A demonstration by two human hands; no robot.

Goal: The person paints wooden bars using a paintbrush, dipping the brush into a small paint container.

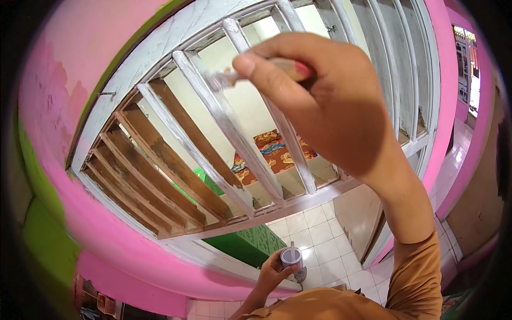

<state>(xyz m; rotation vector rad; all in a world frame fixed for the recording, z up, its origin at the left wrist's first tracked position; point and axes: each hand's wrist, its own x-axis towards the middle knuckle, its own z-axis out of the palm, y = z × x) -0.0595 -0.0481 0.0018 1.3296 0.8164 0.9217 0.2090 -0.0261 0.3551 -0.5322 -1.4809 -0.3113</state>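
My right hand (336, 101) is raised and closed around the handle of a paintbrush (225, 80), whose red end shows by my palm. The bristles, slightly blurred, are at a white-painted wooden slat (213, 109) in a slatted frame. Low in view, my left hand (271, 276) wraps round a small paint can (291, 257) holding pale paint, with a stick standing in it. Several slats toward the left are bare brown wood (154, 165), while those in the middle and on the right are white.
Pink wall (117, 213) surrounds the frame. A nail or hook (106, 94) sticks out at its upper left. Through the slats a bed with a patterned cover (274, 157) shows. Below are a green panel (245, 245) and white floor tiles (320, 245).
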